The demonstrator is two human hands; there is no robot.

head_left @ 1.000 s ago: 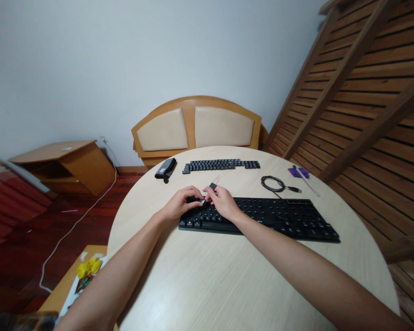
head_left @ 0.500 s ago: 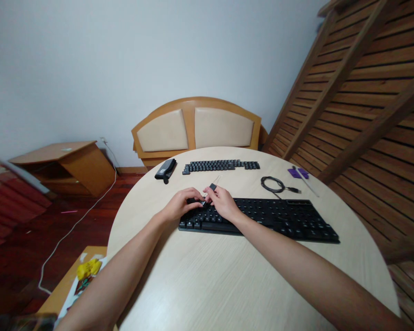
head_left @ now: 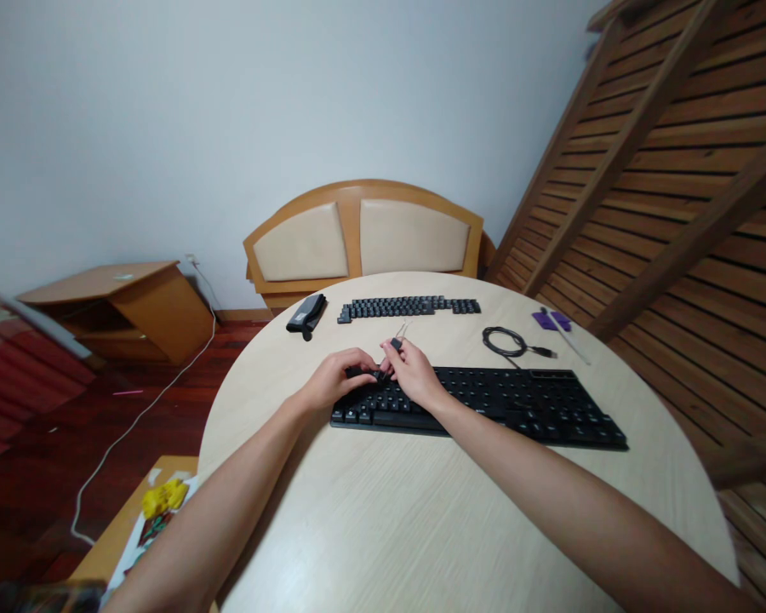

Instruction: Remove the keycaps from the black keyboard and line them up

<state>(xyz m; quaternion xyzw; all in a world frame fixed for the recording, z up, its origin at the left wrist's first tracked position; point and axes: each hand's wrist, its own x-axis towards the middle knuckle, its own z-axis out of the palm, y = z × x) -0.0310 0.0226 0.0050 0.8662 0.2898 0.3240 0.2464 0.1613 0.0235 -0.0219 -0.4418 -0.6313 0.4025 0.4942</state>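
A black keyboard (head_left: 517, 404) lies across the round pale table (head_left: 421, 511). My left hand (head_left: 335, 379) rests with curled fingers on the keyboard's left end, pressing it down. My right hand (head_left: 414, 375) is closed on a small black key-puller tool (head_left: 396, 343), whose tip meets the keys at the top left corner beside my left fingertips. A thin clear part sticks out behind the tool.
A row of loose black keycaps (head_left: 408, 306) lies at the table's far side, with a dark pouch (head_left: 306, 313) to its left. A coiled black cable (head_left: 514, 340) and purple pieces (head_left: 552, 320) sit at the right. A wooden chair back (head_left: 363, 234) stands behind.
My right hand has tipped the tool a little more upright over the top-left keys. My left hand has stayed in place on the keyboard.
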